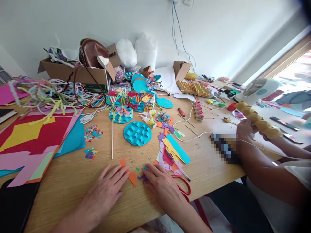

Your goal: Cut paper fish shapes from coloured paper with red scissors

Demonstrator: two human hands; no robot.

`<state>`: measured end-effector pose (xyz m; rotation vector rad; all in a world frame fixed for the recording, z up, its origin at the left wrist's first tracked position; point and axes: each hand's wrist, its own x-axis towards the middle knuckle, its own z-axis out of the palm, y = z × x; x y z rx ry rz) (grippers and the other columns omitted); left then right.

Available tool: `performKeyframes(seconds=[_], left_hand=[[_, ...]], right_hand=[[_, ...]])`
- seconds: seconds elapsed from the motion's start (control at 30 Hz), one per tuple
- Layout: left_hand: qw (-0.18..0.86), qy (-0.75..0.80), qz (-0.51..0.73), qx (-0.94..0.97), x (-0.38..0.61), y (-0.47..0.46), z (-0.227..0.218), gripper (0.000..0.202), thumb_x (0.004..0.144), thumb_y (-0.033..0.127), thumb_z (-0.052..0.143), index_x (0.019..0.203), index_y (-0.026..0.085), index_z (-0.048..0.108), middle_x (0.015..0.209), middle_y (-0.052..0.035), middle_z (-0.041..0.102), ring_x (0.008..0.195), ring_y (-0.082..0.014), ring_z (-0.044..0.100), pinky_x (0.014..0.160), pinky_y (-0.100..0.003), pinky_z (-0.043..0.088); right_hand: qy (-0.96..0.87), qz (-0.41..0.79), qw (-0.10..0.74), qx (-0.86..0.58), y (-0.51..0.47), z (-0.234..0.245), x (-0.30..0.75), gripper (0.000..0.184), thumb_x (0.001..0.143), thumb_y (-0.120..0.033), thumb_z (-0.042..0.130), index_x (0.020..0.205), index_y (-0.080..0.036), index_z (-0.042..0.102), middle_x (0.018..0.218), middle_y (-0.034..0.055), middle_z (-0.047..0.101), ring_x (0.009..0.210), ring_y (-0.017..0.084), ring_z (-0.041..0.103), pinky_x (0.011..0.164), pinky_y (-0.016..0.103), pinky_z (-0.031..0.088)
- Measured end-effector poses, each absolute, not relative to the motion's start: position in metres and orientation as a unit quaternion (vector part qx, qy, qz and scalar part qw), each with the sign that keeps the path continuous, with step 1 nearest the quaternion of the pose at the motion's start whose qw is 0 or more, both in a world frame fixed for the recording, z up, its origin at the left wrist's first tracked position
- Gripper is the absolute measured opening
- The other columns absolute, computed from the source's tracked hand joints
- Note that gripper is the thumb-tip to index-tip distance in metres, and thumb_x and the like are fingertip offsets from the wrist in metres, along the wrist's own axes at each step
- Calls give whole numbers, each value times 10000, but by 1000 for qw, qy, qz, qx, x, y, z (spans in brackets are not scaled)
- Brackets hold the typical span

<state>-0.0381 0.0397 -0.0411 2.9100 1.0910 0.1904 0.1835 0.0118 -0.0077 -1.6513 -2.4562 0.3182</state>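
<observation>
Both my hands are lying flat on the table (73, 181).
My left hand (107, 191), fingers loosely apart and holding nothing, is resting just left of the orange scrap (132, 178). My right hand (163, 187), likewise spread, is resting just right of it. Beyond the scrap, a blue disc (137, 133) is lying.

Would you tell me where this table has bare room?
Bare wood shows between the left hand and the paper sheets, and between the scissors and the co-worker's arm. Crowded around the blue disc and toward the box.
</observation>
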Motion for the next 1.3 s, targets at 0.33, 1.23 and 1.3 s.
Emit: performKeyframes(seconds=[0.33,1.23,1.3], left_hand=[[44,326,57,943,-29,28,-30,445,844,128,501,1271,253,502,1301,-15,588,1213,-193,492,1043,-392,317],[-13,336,120,934,-31,37,-44,476,743,5,437,1150,205,584,1175,-13,675,1061,-177,612,961,-350,438],[-17,327,109,939,-26,37,-46,504,730,-8,432,1166,201,576,1206,-14,658,1085,-182,601,960,-352,440]], right_hand=[[-835,138,88,-525,-22,-2,200,328,834,-77,491,1085,-205,660,1163,51,661,1053,205,616,892,303,508],[-790,129,55,-597,34,-11,175,473,876,-362,555,1265,-96,519,1349,156,501,1234,277,463,1062,472,316],[-802,135,55,-579,37,-13,175,480,900,-367,508,1297,-97,489,1381,151,465,1269,276,419,1066,476,305]])
